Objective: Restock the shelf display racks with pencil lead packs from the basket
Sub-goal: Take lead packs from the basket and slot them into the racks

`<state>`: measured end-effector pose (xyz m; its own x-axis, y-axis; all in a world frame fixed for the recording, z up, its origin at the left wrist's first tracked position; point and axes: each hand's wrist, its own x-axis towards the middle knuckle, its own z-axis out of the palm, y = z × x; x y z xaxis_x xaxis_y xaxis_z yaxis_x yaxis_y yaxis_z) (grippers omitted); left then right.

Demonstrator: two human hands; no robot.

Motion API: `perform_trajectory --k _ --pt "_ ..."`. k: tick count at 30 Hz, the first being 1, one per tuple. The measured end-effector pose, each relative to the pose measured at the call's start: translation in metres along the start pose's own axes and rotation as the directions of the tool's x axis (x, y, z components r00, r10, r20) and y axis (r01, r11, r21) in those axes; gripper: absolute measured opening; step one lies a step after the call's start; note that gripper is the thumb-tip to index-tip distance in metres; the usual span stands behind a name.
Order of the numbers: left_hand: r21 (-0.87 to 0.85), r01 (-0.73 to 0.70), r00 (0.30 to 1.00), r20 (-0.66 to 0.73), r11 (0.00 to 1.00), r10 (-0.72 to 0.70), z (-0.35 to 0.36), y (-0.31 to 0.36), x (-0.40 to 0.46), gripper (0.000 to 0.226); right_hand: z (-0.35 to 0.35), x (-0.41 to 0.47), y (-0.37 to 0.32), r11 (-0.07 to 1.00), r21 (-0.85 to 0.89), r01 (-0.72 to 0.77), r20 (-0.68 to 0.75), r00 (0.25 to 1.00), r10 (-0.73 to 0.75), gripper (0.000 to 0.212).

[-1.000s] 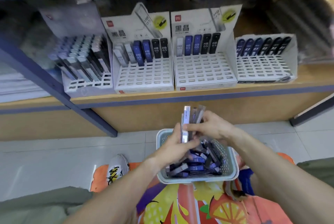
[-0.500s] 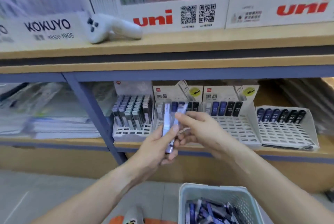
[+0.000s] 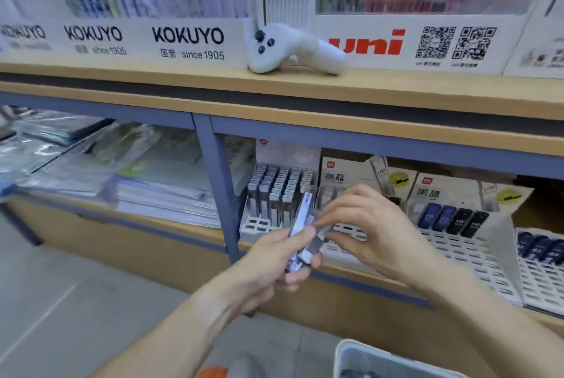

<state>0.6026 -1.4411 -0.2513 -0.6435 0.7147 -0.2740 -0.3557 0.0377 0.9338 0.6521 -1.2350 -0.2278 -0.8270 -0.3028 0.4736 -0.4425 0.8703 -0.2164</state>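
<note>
Both hands have come closer to the racks than half a second ago, and the basket [image 3: 366, 359] has slid down to the bottom right corner of the view, so only its pale rim and a few dark packs inside show. Two wooden shelves fill most of the view. On the upper shelf [image 3: 183, 78] stand big white pen boxes, one marked KOKUYO [image 3: 187, 37] and one marked uni [image 3: 366, 43], with a white controller [image 3: 293, 48] lying at the shelf's front edge between them. A blue post [image 3: 218, 191] splits the lower shelf [image 3: 171, 229]. Left of the post lie stacks of paper pads in clear wrap [image 3: 122, 176]. Right of the post stand the white display racks in a row along the front edge: a full rack [image 3: 279, 194] next to the post, then a rack mostly hidden behind the hands, then a rack with only a back row of blue and black packs [image 3: 454, 222], then another at the right edge [image 3: 540, 258]. The hands block the slots of the second rack. The left hand [image 3: 274, 264] has its fingers curled tight around a bunch of pencil lead packs [image 3: 303, 234], held upright in front of the racks. The right hand [image 3: 369, 225] pinches one pack in that bunch with its thumb and fingertips.
</note>
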Motion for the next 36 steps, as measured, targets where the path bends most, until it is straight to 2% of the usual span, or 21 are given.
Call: perform_trajectory --k 4,7,10,13,16,18,23,31,36 --pt "-0.050 -0.029 1.000 -0.006 0.998 0.028 0.000 0.001 0.002 0.026 -0.011 0.013 0.011 0.993 -0.045 0.107 0.095 0.990 -0.102 0.026" --pt "-0.116 -0.023 1.000 -0.003 0.993 0.023 0.005 0.002 0.004 0.027 -0.021 0.018 0.015 0.987 -0.065 0.145 0.153 0.979 -0.134 0.020" --pt "-0.180 -0.012 0.999 -0.051 0.984 0.003 0.007 0.002 0.006 0.028 -0.021 0.015 0.019 0.990 -0.032 0.134 0.133 0.983 -0.129 0.013" --pt "-0.207 -0.021 0.988 -0.156 0.978 -0.012 0.007 0.000 0.008 0.036 -0.005 0.000 0.024 0.989 0.138 -0.049 -0.004 0.999 0.050 0.015" --pt "-0.181 -0.013 0.947 -0.317 0.983 -0.046 -0.002 -0.006 0.009 0.034 0.013 -0.002 0.019 0.892 0.380 -0.245 -0.041 0.959 0.281 0.046" --pt "-0.150 -0.002 0.914 -0.401 0.989 -0.059 -0.009 -0.010 0.009 0.030 0.023 0.006 0.014 0.829 0.484 -0.281 -0.015 0.944 0.329 0.059" --pt "-0.132 -0.043 0.837 -0.546 0.990 -0.037 -0.026 -0.014 0.004 0.025 0.057 0.032 0.006 0.761 0.579 -0.293 -0.057 0.916 0.397 0.057" --pt "-0.162 -0.048 0.796 -0.602 0.986 -0.060 -0.040 -0.017 -0.002 0.021 0.106 0.055 -0.012 0.818 0.513 -0.261 -0.254 0.864 0.435 0.044" --pt "-0.197 -0.038 0.799 -0.594 0.980 -0.089 -0.041 -0.013 -0.005 0.018 0.130 0.052 -0.022 0.903 0.362 -0.231 -0.320 0.879 0.353 0.043"
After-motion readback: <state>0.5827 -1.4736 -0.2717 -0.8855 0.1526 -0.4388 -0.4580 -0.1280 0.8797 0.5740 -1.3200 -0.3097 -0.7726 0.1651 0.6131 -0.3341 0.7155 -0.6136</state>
